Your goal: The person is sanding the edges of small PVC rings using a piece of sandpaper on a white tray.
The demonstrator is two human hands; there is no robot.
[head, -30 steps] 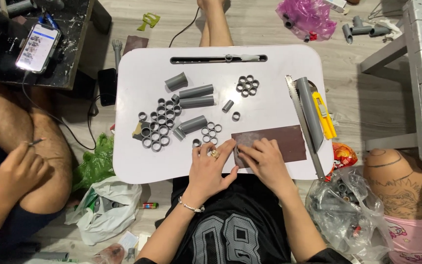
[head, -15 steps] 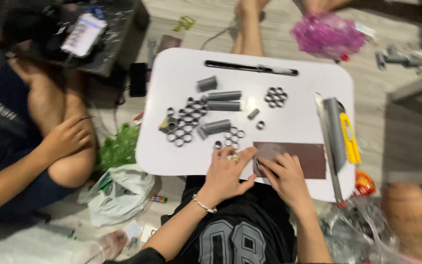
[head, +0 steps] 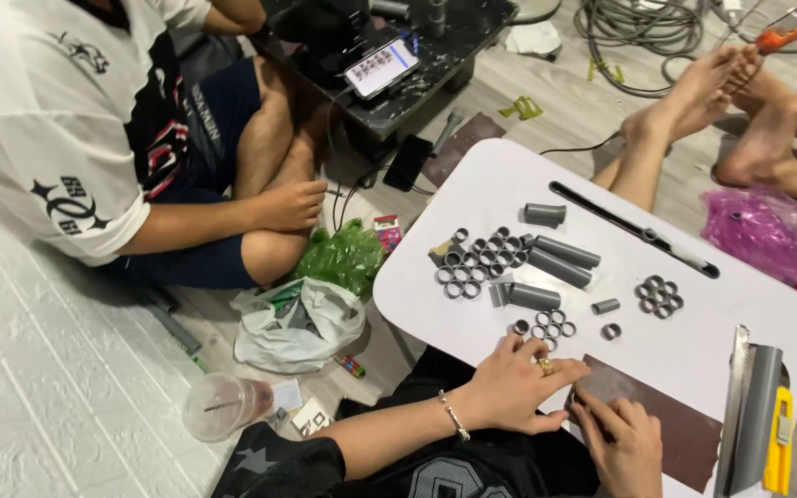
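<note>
My left hand point(head: 509, 387), with a ring and a bracelet, lies flat on the white table point(head: 472, 194), fingers spread, its fingertips at the left edge of a brown sandpaper sheet point(head: 671, 429). My right hand point(head: 624, 443) rests on that sheet with its fingers curled toward the left hand. Whatever sits under those fingertips is hidden. Just beyond my left hand lies a cluster of small grey rings point(head: 546, 325). Farther out are several more grey rings point(head: 477, 267) and grey pipe pieces point(head: 560, 258).
A grey pipe length point(head: 754, 415), a saw blade and a yellow utility knife point(head: 777, 438) lie at the table's right. Another person sits cross-legged at left point(head: 260, 203). Someone's bare feet point(head: 749, 111) are beyond the table. Plastic bags point(head: 302, 323) and a cup point(head: 219, 406) lie on the floor.
The view has swung left and tilted, so the seated person fills more of it. Both my hands stay at the sandpaper's left end.
</note>
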